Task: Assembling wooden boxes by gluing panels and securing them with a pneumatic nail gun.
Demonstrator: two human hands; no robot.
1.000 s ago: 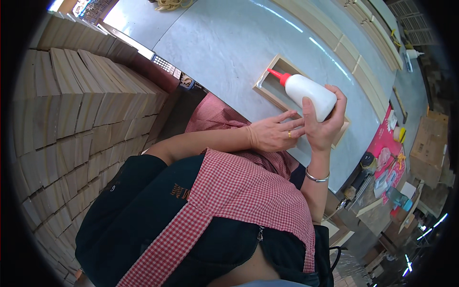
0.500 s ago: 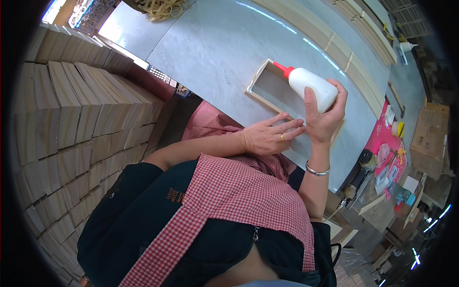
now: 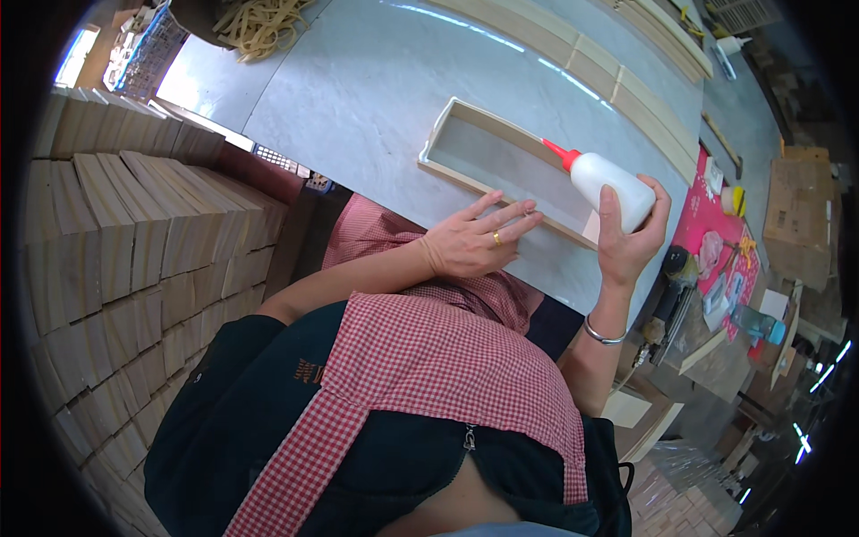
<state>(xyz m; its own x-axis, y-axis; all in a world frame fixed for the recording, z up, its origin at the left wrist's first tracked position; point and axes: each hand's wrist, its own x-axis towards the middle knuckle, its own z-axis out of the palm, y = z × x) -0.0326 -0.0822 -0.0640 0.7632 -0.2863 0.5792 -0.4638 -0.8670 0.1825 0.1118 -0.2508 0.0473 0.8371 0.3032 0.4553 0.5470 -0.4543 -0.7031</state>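
Observation:
A narrow rectangular wooden frame [image 3: 463, 180] lies on the grey marbled table, with whitish glue along the rim at its left end. Across its near long side rest the stretched fingers of my left hand [image 3: 476, 234], a gold ring on one of them; the hand grips nothing. My right hand [image 3: 630, 240] is wrapped round a white squeeze glue bottle [image 3: 601, 182] with a red nozzle. The bottle is tilted over the frame's right part, its tip pointing left by the far long side. Whether the tip touches the wood I cannot tell.
Rubber bands [image 3: 264, 27] spill from a container at the far left. Wooden strips [image 3: 617, 85] line the table's far side. Stacked wooden pieces [image 3: 134, 224] rise at my left. To the right are a pink sheet [image 3: 693, 215] with tools, a bottle [image 3: 759, 324] and a cardboard box [image 3: 796, 210].
The glue bottle in my right hand has moved rightward along the frame, away from its left end. My left hand stays by the near side. The whole view has shifted slightly.

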